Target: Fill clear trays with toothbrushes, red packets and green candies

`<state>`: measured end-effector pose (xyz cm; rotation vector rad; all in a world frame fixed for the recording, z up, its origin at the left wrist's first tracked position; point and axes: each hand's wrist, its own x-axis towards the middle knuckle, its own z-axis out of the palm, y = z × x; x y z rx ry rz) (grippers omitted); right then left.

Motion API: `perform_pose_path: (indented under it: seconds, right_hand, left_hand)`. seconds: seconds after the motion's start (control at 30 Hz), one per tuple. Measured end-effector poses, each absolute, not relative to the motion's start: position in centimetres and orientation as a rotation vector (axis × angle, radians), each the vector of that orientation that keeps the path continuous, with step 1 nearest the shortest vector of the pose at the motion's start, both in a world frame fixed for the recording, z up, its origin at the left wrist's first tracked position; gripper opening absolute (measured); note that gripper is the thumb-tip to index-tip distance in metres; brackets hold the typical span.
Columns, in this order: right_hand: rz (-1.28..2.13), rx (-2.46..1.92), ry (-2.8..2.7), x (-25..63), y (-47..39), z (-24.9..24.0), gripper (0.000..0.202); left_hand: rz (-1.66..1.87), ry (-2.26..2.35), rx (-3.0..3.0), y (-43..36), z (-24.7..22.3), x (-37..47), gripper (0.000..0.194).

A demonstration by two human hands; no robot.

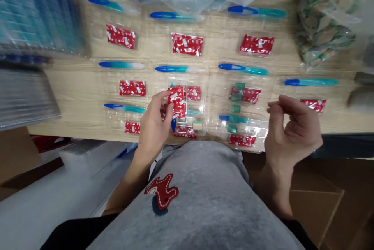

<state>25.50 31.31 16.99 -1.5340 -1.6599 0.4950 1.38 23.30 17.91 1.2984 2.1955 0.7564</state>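
Between the thumb and fingers of my left hand (156,121) is a red printed packet (177,102), held upright over a clear plastic tray (204,104). Near it, a small striped block (198,125) lies in that tray. My right hand (292,125) hovers at the right with thumb and forefinger pinched together; whatever is between them, if anything, is too small to name. To its left, several green translucent pieces (235,108) lie in another clear tray. A blue and teal pen (311,82) and a partly covered red packet (314,105) are just beyond my right hand.
Rows of clear trays with pens (243,69) and red packets (187,44) cover the wooden table (76,102). Stacked trays (26,94) and bundled pens (37,16) stand left. A plastic bag of green and pink pieces (324,24) sits back right. Cardboard boxes (315,203) are below.
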Motion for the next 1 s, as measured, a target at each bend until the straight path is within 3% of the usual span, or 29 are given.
perform_pose_path:
  seconds: [0.2,0.57,0.73,0.87,1.0]
  right_hand:
    - [0.479,-1.52,-1.733,25.5,31.2,17.0,0.018]
    - [0.417,-1.531,-1.777,25.5,31.4,17.3,0.018]
    - [0.212,-1.434,-1.803,26.7,32.7,17.8,0.02]
    - [-0.053,-1.293,-1.701,29.1,35.9,21.0,0.026]
    - [-0.203,-1.301,-1.692,30.8,40.1,26.6,0.015]
  left_hand:
    - [0.719,2.261,1.397,23.3,18.1,1.3,0.02]
    - [0.668,2.293,1.259,23.0,18.8,0.3,0.025]
    - [0.638,2.271,1.168,22.9,18.7,-0.5,0.024]
    - [0.667,2.334,1.12,22.9,19.4,-1.4,0.029]
    - [0.669,2.372,1.061,23.5,20.2,-2.2,0.034]
